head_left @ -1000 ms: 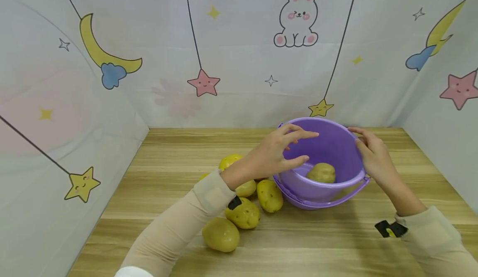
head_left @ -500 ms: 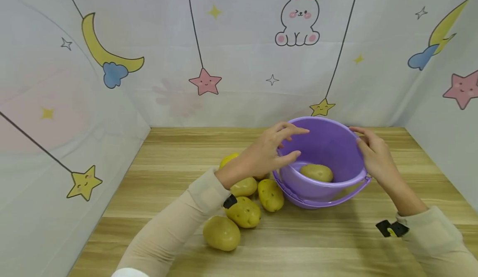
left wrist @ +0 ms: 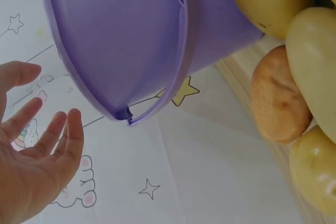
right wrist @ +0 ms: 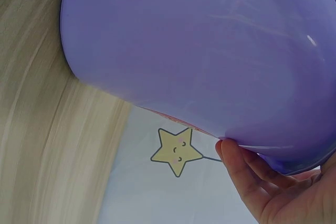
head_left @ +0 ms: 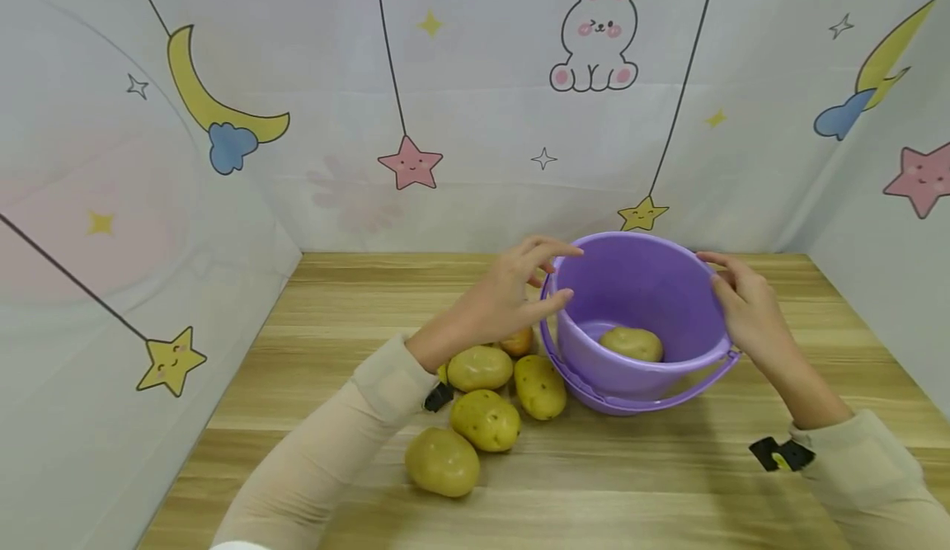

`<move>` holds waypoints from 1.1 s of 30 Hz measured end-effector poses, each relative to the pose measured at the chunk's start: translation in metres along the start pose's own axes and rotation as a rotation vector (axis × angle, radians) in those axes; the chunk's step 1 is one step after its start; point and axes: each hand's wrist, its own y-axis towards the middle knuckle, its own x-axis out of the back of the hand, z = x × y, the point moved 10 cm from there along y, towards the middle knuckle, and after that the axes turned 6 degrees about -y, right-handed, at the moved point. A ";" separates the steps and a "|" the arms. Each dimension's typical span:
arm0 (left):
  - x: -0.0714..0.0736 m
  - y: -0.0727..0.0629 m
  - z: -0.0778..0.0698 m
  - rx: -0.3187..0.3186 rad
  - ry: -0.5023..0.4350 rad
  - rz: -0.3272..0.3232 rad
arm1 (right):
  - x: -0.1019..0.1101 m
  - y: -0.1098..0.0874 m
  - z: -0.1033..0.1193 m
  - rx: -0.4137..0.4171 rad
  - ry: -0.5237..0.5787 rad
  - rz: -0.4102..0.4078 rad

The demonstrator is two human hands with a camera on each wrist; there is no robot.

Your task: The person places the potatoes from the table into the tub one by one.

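Note:
A purple bucket (head_left: 616, 373) leans toward me on the table, its handle (head_left: 679, 401) hanging down at the front. One potato (head_left: 631, 343) lies inside it. My right hand (head_left: 753, 311) grips the rim on the right side, thumb inside; its fingers (right wrist: 239, 169) lie against the outer wall in the right wrist view. At the left rim hovers my left hand (head_left: 512, 286), fingers spread and holding nothing. The left wrist view shows that hand's palm (left wrist: 37, 182) apart from the bucket. Below the left forearm are several yellow potatoes (head_left: 485, 420), with a browner round one (left wrist: 281, 95) among them.
The wooden table (head_left: 594, 484) meets a white cloth backdrop (head_left: 475, 204) printed with stars, moons and a rabbit. Cloth walls (head_left: 883, 286) also close off both sides. One potato (head_left: 442, 462) sits nearest the front of the pile.
My left hand has drawn back leftward from over the bucket's mouth to its left rim. The potato inside has rolled slightly left and settled. The right hand stays on the rim.

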 end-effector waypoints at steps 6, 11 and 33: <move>0.010 -0.009 0.010 0.040 -0.011 -0.014 | -0.001 0.000 0.001 -0.001 0.009 0.009; 0.018 -0.019 0.022 0.081 0.012 -0.017 | -0.001 0.000 0.001 -0.003 -0.001 0.000; 0.043 -0.070 0.057 0.219 0.166 -0.044 | 0.000 -0.001 -0.003 0.009 0.012 0.023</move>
